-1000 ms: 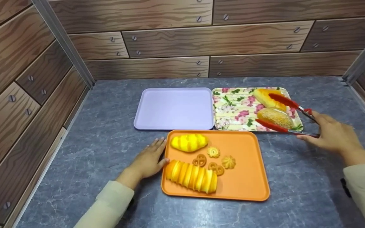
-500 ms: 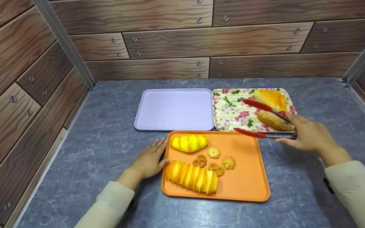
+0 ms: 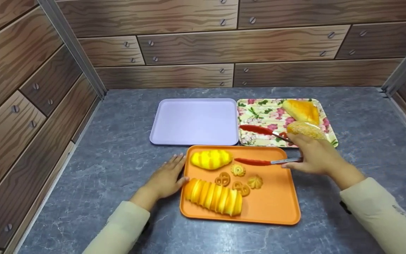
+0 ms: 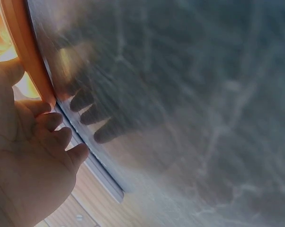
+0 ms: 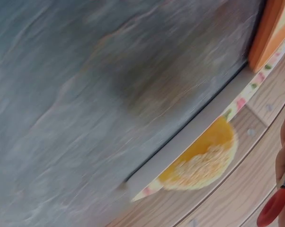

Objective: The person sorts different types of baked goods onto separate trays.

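Observation:
My right hand (image 3: pixel 315 155) grips a pair of red-tipped tongs (image 3: pixel 257 129). The tongs' arms are spread, with nothing between them; one tip overlaps the floral tray, the other hangs over the orange tray (image 3: pixel 273 208) near its back edge. On that orange tray lie a yellow striped bread (image 3: pixel 211 159), a sliced loaf (image 3: pixel 213 197), two small pretzels (image 3: pixel 222 179) and two round cookies (image 3: pixel 238 170). My left hand (image 3: pixel 165 177) rests at the orange tray's left edge, fingers extended and thumb at the rim. In the left wrist view, that hand's fingertips (image 4: pixel 52 120) show beside the orange rim.
Behind the orange tray, a lilac tray (image 3: pixel 196 121) stands on the left and a floral tray (image 3: pixel 256 109) on the right. The floral tray bears a golden bread (image 3: pixel 301 110) and a seeded bun (image 3: pixel 303 128). Wood-patterned walls (image 3: pixel 189 46) enclose the grey tabletop.
My right hand has moved left and toward me with the spread tongs, from around the seeded bun to the orange tray's back edge. My left hand has stayed put.

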The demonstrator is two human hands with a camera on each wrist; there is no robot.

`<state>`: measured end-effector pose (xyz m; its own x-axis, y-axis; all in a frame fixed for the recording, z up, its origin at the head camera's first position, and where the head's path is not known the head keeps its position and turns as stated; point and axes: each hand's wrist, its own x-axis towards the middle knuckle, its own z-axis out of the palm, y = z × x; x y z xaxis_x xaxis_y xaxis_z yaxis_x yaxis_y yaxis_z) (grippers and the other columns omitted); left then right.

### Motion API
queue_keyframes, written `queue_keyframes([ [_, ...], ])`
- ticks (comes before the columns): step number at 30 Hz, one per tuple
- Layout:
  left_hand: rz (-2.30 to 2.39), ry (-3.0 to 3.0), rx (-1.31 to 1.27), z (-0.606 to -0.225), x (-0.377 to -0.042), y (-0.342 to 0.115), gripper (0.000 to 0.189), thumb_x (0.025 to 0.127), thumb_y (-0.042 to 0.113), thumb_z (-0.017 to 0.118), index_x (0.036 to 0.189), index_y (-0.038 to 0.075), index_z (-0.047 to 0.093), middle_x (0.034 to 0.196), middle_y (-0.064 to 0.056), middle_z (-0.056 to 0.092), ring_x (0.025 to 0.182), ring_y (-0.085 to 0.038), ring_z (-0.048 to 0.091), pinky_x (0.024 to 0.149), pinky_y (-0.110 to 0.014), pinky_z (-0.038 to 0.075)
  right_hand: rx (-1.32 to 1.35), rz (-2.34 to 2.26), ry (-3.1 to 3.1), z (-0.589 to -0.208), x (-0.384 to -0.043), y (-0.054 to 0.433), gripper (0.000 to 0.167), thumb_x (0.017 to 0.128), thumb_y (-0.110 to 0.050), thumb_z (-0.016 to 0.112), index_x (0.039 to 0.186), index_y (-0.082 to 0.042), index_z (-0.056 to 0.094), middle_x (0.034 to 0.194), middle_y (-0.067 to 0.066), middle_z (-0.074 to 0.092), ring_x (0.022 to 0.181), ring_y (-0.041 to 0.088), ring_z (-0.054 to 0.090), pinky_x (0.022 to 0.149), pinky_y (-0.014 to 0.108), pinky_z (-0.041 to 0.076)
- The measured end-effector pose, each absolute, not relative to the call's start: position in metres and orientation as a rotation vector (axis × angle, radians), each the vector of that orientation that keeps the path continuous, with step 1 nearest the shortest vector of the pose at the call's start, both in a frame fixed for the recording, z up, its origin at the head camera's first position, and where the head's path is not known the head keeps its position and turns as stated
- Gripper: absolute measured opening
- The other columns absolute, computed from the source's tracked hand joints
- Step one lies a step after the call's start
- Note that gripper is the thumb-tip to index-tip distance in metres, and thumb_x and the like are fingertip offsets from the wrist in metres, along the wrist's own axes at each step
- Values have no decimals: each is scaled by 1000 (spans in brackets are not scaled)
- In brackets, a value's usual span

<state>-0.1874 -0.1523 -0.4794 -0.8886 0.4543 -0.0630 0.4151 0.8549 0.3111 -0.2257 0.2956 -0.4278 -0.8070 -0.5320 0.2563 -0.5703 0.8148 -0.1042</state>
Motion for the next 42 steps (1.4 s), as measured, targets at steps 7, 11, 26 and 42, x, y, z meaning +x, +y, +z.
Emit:
queue_keyframes([
  [7,438,2884,683,-478,-187,-152,67,99,40,48,150,3,26,154,-14,24,141,-31,19,112,-49,20,894,198,-2829,-427,-224,274,95,73,-72,64,136,-2,51,117,18,62,92,34,63,64,52,51],
  [11,441,2885,689,-478,-186,-152,67,99,39,47,150,3,25,155,-14,23,141,-31,19,112,-50,19,923,161,-2832,-426,-225,262,94,72,-73,62,134,-4,53,114,15,64,88,31,64,59,48,51],
  [26,445,2880,690,-477,-186,-152,67,99,39,47,150,2,25,154,-15,23,141,-32,19,112,-50,19,1066,182,-2770,-434,-230,226,86,72,-66,69,132,-5,55,106,10,66,79,27,65,61,47,52],
  [42,455,2892,700,-478,-186,-152,67,99,40,48,150,2,26,154,-14,25,141,-31,20,111,-50,21,1055,193,-2798,-438,-229,215,75,77,-61,68,132,-11,57,106,6,67,72,25,63,60,43,50],
])
